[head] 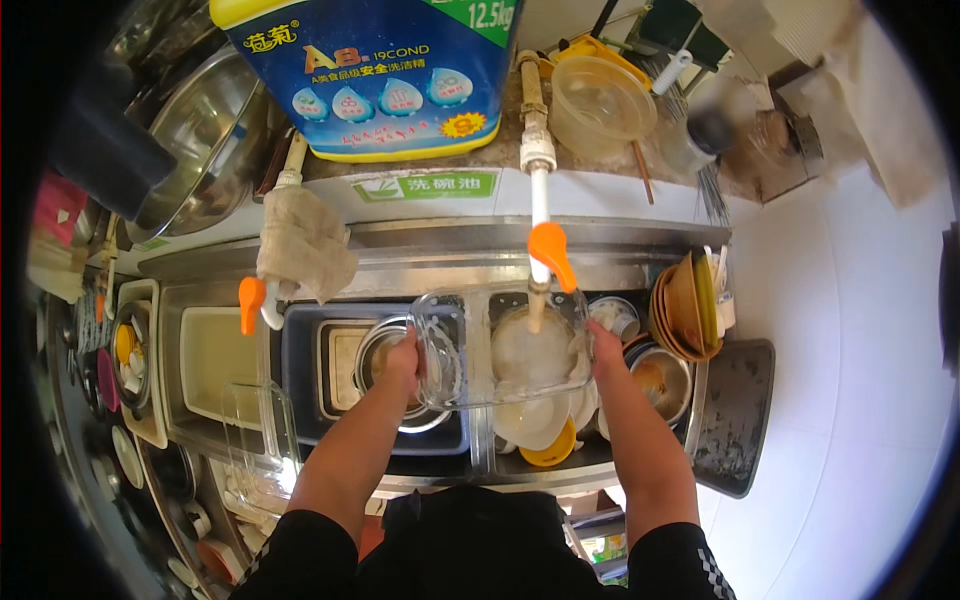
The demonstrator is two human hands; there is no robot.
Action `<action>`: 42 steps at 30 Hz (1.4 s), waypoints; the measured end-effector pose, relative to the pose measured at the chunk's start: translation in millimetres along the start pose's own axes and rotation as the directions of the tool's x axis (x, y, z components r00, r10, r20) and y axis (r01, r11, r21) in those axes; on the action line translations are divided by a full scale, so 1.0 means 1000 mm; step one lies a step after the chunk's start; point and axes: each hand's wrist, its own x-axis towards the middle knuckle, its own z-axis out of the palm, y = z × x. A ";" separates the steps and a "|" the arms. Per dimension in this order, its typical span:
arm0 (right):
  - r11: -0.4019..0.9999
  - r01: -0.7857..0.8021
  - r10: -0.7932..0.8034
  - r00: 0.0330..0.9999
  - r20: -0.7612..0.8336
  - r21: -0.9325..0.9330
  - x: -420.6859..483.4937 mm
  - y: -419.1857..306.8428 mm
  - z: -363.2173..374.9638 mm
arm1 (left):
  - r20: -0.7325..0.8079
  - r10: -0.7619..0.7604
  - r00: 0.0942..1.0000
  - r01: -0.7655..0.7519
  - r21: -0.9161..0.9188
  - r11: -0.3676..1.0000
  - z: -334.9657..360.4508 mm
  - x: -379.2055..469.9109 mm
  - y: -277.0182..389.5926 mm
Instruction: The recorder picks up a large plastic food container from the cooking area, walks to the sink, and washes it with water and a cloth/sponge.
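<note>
My left hand [404, 363] and my right hand [603, 348] grip opposite short sides of a clear rectangular container [444, 367]. I hold it over the divider between two steel sink basins. Above its right half hangs a white tap pipe [539, 195] with an orange lever [551, 251]. The pipe's tan outlet [535, 311] points down into the container, where water looks churned and cloudy. Through and below the container I see a white bowl [534, 424] and a yellow bowl [551, 448] in the right basin. Steel pots [433, 421] sit under my left hand in a blue-grey tub [300, 375].
Brown and yellow bowls [679, 311] stack at the right, near a dark tray [735, 420]. Another clear container [259, 427] rests at the front left. A cloth-wrapped tap [304, 240] overhangs the left side. A large detergent jug [375, 82] stands on the back ledge.
</note>
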 end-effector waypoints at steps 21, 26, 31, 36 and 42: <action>-0.224 0.896 -0.338 0.299 0.893 -0.384 -0.095 0.065 0.234 | 0.110 -0.051 0.993 0.059 -0.075 0.995 0.002 0.025 -0.006; -0.197 0.845 -0.414 0.388 0.823 -0.497 -0.065 0.035 0.209 | 0.094 -0.176 0.980 0.182 -0.059 0.982 -0.004 0.018 -0.020; -0.383 0.622 -0.601 0.393 0.696 -0.682 -0.012 -0.028 0.128 | 0.102 -0.147 0.984 0.164 -0.190 0.968 -0.001 0.017 -0.026; -0.350 0.596 -0.659 0.392 0.642 -0.723 -0.013 -0.002 0.155 | 0.088 -0.179 0.980 0.190 -0.141 0.972 -0.003 0.013 -0.019; -0.330 0.707 -0.398 0.496 0.772 -0.625 -0.058 0.068 0.266 | 0.242 -0.178 0.954 0.224 -0.177 0.958 -0.009 0.022 -0.025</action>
